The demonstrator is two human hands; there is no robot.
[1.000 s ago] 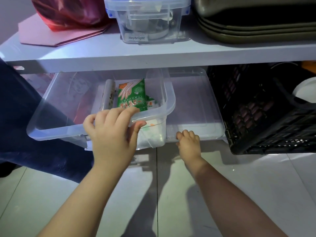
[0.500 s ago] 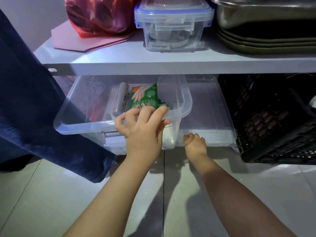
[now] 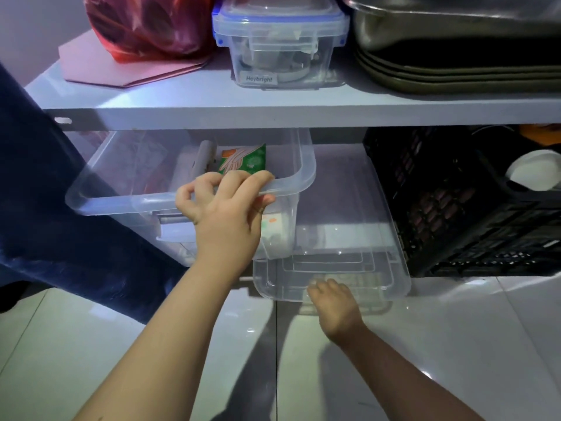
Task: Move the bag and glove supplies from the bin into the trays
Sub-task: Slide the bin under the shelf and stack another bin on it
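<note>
A clear plastic bin sits tilted on the low shelf level, its front pulled out. Inside it lie a green glove packet, a grey roll and some white packets low at the front. My left hand is closed over the bin's front rim, fingers inside and thumb outside. Under and to the right of the bin lies a clear flat tray. Its front edge sticks out over the floor. My right hand holds that front edge, fingertips curled beneath it and showing through the plastic.
A black plastic crate stands right of the tray. On the white shelf above are a red bag, a clear lidded box and stacked metal trays. Dark blue cloth hangs at left. White floor tiles lie below.
The clear tray has slid forward out from under the shelf with my right hand on its front edge. My left hand keeps hold of the bin's rim.
</note>
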